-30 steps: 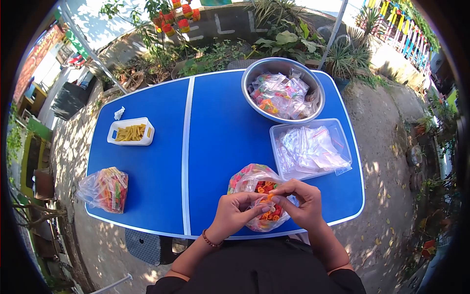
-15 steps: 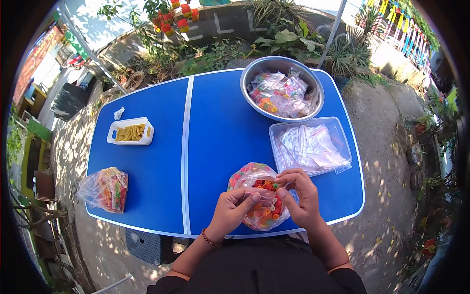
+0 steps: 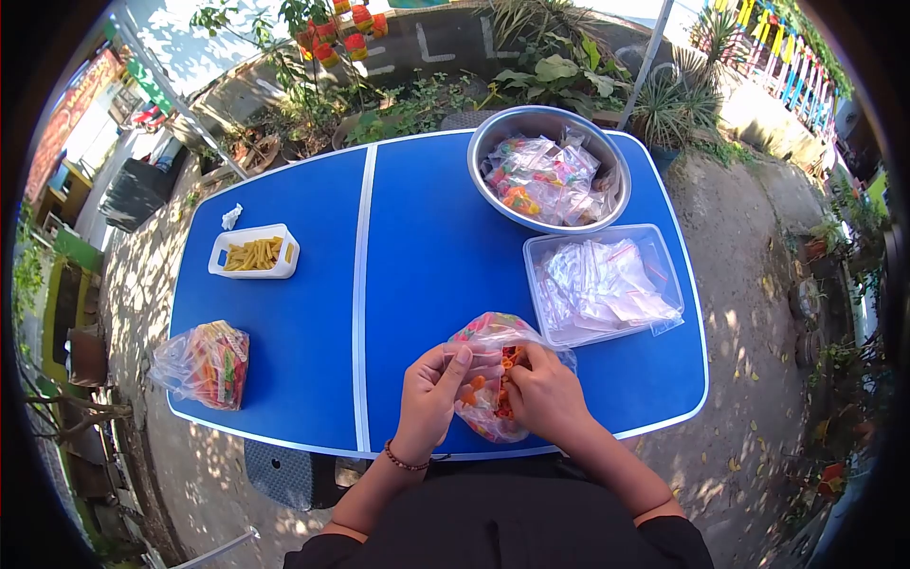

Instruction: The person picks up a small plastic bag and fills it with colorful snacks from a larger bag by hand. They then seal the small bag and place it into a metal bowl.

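A clear plastic bag of small colourful pieces (image 3: 493,327) lies open near the front edge of the table, below both hands. Between the thumb and fingers of my left hand (image 3: 428,394) is a small clear plastic bag (image 3: 485,364), held at the left of the large bag's mouth. My right hand (image 3: 548,394) is at the opening, its fingers curled down among the red and orange pieces (image 3: 509,358). Those fingertips are partly hidden, and what they grip cannot be made out.
A clear bin of empty zip bags (image 3: 607,284) stands to the right. Behind it is a metal basin (image 3: 481,180) of filled packets. At the left are a white basket (image 3: 275,272) of yellowish sticks, a crumpled tissue (image 3: 231,217) and another bag of colourful items (image 3: 213,365).
My right hand has moved left and down from beside the small bag into the large bag's mouth, fingers curling. My left hand, still pinching the small bag, has shifted slightly left.
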`<control>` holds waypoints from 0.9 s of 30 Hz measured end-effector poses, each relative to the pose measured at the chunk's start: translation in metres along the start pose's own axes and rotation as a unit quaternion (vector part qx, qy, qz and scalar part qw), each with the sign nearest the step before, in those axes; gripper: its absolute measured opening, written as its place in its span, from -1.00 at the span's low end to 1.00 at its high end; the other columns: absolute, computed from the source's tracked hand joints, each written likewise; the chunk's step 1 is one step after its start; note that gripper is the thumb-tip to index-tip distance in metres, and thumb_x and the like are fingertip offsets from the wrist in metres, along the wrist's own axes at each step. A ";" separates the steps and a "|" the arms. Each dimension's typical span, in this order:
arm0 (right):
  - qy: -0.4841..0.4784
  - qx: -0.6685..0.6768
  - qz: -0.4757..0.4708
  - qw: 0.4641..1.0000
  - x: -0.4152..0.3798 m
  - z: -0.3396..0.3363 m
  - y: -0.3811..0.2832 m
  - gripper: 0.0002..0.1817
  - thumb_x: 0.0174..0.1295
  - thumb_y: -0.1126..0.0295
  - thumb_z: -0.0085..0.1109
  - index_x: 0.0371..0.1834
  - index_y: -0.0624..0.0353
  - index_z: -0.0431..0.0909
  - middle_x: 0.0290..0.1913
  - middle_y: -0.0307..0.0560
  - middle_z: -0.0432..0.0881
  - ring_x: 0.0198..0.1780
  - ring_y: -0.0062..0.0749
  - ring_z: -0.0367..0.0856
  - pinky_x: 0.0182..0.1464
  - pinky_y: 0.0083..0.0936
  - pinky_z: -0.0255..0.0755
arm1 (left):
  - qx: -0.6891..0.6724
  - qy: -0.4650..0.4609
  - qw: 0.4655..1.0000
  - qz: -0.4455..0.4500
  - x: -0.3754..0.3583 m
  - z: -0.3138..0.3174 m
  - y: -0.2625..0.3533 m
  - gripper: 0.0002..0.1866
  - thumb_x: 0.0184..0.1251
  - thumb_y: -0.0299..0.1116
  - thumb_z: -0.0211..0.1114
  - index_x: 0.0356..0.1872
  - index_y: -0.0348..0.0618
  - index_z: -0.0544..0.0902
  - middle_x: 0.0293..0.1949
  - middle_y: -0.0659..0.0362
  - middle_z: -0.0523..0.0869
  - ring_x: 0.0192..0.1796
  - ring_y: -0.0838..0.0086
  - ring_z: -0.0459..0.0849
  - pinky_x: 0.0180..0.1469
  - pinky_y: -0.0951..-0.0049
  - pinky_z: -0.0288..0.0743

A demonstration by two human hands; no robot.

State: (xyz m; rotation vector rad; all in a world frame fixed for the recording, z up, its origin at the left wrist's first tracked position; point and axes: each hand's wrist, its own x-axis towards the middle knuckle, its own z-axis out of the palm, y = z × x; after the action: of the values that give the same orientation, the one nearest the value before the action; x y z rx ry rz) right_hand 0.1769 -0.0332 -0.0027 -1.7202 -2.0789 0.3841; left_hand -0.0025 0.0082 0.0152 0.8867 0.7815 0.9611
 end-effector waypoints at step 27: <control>0.138 0.379 -0.025 0.915 0.000 -0.060 0.005 -0.78 0.19 0.74 0.26 -0.10 0.38 0.70 -0.18 -0.02 0.66 -0.17 -0.48 0.67 -0.07 -0.61 0.56 | 0.120 -0.068 0.990 -0.020 -0.008 0.007 0.008 -0.74 0.35 -0.41 0.41 -0.04 -0.36 0.70 -0.17 0.05 0.81 -0.15 0.53 0.79 -0.09 0.52 0.70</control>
State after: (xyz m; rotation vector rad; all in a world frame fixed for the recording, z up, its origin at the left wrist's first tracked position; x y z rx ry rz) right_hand 0.2102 -0.0347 0.0471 -1.1629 -1.4746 0.7606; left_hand -0.0018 0.0017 0.0266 1.1286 0.8056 0.7729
